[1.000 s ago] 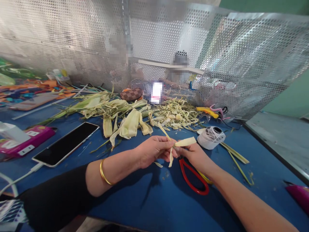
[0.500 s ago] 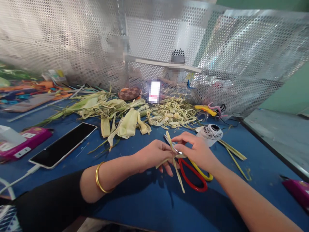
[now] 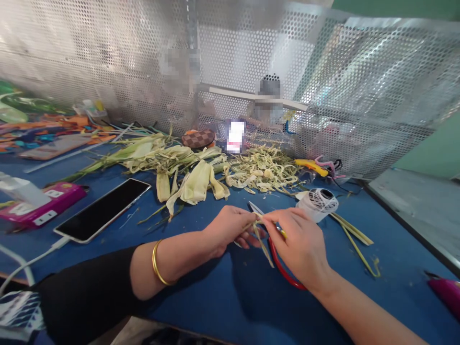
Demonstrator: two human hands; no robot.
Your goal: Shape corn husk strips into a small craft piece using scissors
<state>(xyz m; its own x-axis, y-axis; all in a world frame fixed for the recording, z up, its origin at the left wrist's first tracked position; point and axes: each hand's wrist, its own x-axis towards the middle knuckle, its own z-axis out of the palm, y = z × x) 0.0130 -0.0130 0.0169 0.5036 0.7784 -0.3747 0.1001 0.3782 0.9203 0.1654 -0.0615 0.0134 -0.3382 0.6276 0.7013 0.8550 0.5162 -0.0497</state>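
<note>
My left hand (image 3: 228,232) pinches a thin pale corn husk strip (image 3: 265,248) between thumb and forefinger, its other fingers loosely curled. One end of the strip hangs down toward me. Thumb and forefinger of my right hand (image 3: 304,244) meet on the same strip, close to the left fingertips. Beneath the hands lies a pair of scissors (image 3: 284,274) with a red and a yellow handle; its blades point away, and my right hand covers much of it. Just beyond the right hand stands a spool of white thread (image 3: 318,203).
Wide corn husks (image 3: 196,184) and a heap of shredded husk (image 3: 264,170) lie toward the perforated metal screen (image 3: 247,52). At left are a phone (image 3: 104,211) on a cable and a magenta power strip (image 3: 53,206). Narrow stalks (image 3: 354,235) lie at right.
The husk's broad end, upright near the right hand at first, has swung away, and a narrow end now hangs down. My right hand rose off the strip, then came back to pinch it.
</note>
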